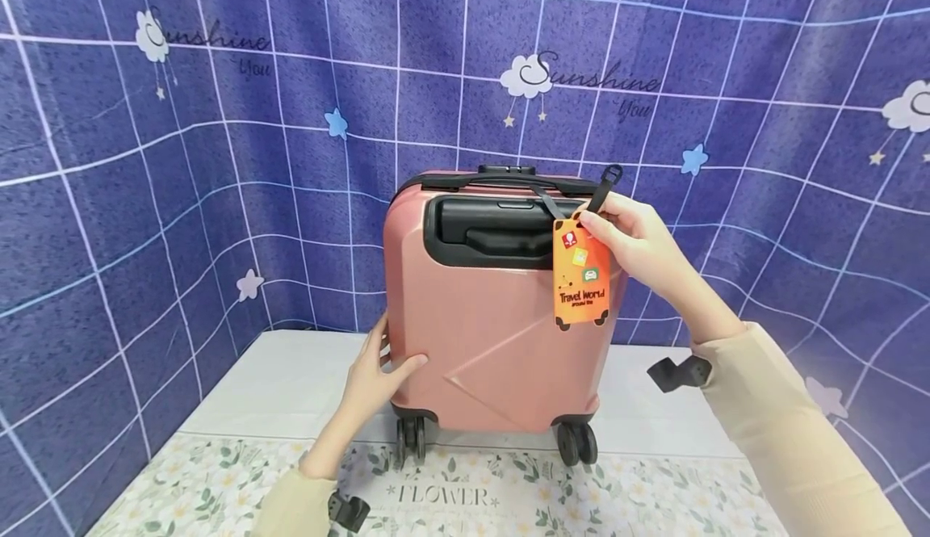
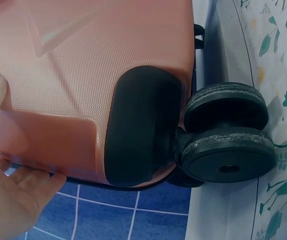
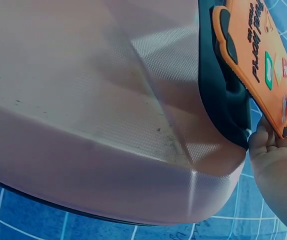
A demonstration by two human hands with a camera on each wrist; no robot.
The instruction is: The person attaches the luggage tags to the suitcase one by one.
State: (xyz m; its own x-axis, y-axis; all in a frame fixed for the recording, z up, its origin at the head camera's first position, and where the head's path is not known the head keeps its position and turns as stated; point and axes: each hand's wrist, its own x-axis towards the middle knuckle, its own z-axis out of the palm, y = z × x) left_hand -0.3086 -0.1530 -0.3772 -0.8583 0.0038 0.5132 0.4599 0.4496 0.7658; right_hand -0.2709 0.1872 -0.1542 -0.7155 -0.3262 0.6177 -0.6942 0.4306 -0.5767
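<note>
A pink suitcase stands upright on its black wheels. At its upper right an orange luggage tag hangs by a black strap near the top handle; the strap's buckle end sticks up. My right hand pinches the tag's top and strap between thumb and fingers, also seen in the right wrist view, where the hand holds the tag. My left hand rests on the suitcase's lower left side, thumb on the front, fingers around the edge; the left wrist view shows this hand beside the shell.
Under the suitcase lies a white surface with a floral cloth along its front. A blue-purple gridded curtain with clouds and stars rises behind and at both sides.
</note>
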